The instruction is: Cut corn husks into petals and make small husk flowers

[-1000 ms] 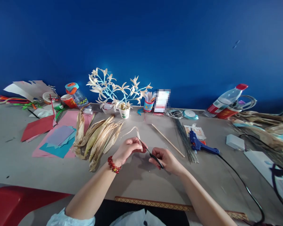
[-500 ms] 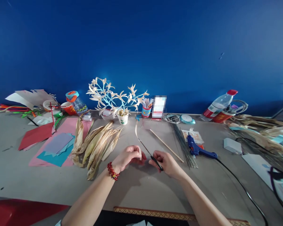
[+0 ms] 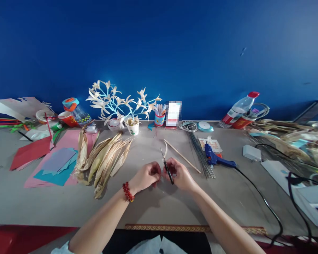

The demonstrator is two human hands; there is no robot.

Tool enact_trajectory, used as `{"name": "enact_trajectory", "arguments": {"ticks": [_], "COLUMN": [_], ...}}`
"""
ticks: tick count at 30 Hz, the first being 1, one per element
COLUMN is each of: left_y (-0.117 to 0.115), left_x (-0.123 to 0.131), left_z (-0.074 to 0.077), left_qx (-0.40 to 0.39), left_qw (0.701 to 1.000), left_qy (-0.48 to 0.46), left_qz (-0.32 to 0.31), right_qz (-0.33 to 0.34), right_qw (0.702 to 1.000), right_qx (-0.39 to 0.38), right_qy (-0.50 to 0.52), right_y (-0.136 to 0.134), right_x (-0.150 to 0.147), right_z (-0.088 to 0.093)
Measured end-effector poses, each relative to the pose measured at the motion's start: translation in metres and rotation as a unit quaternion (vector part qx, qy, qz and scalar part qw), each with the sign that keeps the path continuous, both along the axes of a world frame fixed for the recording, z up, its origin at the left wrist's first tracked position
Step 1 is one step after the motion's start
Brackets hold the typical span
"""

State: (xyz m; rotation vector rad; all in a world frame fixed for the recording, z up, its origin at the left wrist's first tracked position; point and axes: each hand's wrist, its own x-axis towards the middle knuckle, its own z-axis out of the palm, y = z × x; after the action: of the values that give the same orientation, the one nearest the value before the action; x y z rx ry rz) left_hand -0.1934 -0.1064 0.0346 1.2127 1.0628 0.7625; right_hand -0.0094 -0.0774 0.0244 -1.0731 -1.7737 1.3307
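Observation:
My right hand [image 3: 178, 174] is closed around a pair of small scissors [image 3: 168, 171] with dark handles, blades pointing away from me. A thin pale strip [image 3: 166, 147], like corn husk, shows just past the right fingers beside the blade tips; whether they hold it I cannot tell. Close by on the left, my left hand [image 3: 147, 176], with a red bead bracelet at the wrist, has its fingers pinched together. What sits between them is hidden. Dried corn husks [image 3: 108, 160] lie left of the hands. A wooden stick [image 3: 182, 156] is beyond the right hand.
Behind stands a cup [image 3: 133, 130] with pale husk flowers on blue stems. Coloured paper [image 3: 57, 165] spreads at left. To the right are wires [image 3: 201, 155], a blue glue gun [image 3: 218, 160] with its cord, a white box [image 3: 251, 152] and a tilted bottle [image 3: 237, 111].
My hands have come closer together. The scissors are turned more upright in my right hand, and the pale strip now shows beyond the right fingers. The view has shifted slightly right.

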Motion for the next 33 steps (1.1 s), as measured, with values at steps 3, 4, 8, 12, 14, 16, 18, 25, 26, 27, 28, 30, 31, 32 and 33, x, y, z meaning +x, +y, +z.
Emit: {"name": "enact_trajectory", "arguments": {"ticks": [3, 4, 8, 12, 14, 16, 18, 25, 26, 27, 28, 30, 31, 32, 33], "left_y": [0.002, 0.002, 0.001, -0.002, -0.002, -0.001, 0.001, 0.005, 0.005, 0.004, 0.003, 0.002, 0.002, 0.002, 0.001], "left_x": [-0.003, -0.003, 0.002, 0.005, 0.004, 0.0, -0.005, -0.012, -0.012, -0.011, -0.01, -0.009, -0.008, -0.008, -0.007], "left_z": [0.006, 0.007, 0.008, 0.007, 0.009, 0.012, 0.016, 0.021, 0.021, 0.021, 0.02, 0.02, 0.02, 0.02, 0.02], "left_qx": [0.043, 0.053, 0.06, 0.074, 0.089, 0.111, 0.131, 0.162, 0.163, 0.164, 0.164, 0.166, 0.167, 0.167, 0.168], "left_qw": [0.998, 0.997, 0.994, 0.995, 0.993, 0.986, 0.976, 0.953, 0.952, 0.951, 0.95, 0.948, 0.948, 0.947, 0.947], "left_qy": [0.004, -0.007, -0.041, -0.031, -0.033, -0.039, -0.052, -0.099, -0.107, -0.114, -0.119, -0.124, -0.124, -0.124, -0.123], "left_qz": [0.042, 0.061, 0.084, 0.064, 0.077, 0.115, 0.164, 0.234, 0.236, 0.237, 0.239, 0.241, 0.242, 0.243, 0.244], "right_qz": [0.001, -0.003, -0.043, -0.046, -0.049, -0.052, -0.029, 0.117, 0.122, 0.124, 0.125, 0.127, 0.128, 0.128, 0.127], "right_qw": [0.999, 0.996, 0.976, 0.973, 0.976, 0.98, 0.984, 0.977, 0.977, 0.977, 0.976, 0.976, 0.975, 0.975, 0.975], "right_qx": [-0.042, -0.065, -0.123, -0.128, -0.123, -0.123, -0.145, -0.174, -0.171, -0.169, -0.169, -0.171, -0.173, -0.174, -0.175], "right_qy": [0.034, 0.066, 0.172, 0.184, 0.173, 0.144, 0.103, 0.047, 0.048, 0.049, 0.05, 0.051, 0.052, 0.052, 0.052], "right_y": [0.0, -0.001, -0.004, -0.004, -0.004, -0.004, -0.004, -0.008, -0.009, -0.01, -0.01, -0.011, -0.012, -0.012, -0.012], "right_x": [-0.002, -0.003, -0.008, -0.009, -0.008, -0.007, -0.006, -0.003, -0.003, -0.003, -0.003, -0.003, -0.004, -0.004, -0.004], "right_z": [0.0, 0.0, 0.004, 0.004, 0.004, 0.005, 0.006, 0.008, 0.008, 0.01, 0.011, 0.013, 0.013, 0.014, 0.014]}}
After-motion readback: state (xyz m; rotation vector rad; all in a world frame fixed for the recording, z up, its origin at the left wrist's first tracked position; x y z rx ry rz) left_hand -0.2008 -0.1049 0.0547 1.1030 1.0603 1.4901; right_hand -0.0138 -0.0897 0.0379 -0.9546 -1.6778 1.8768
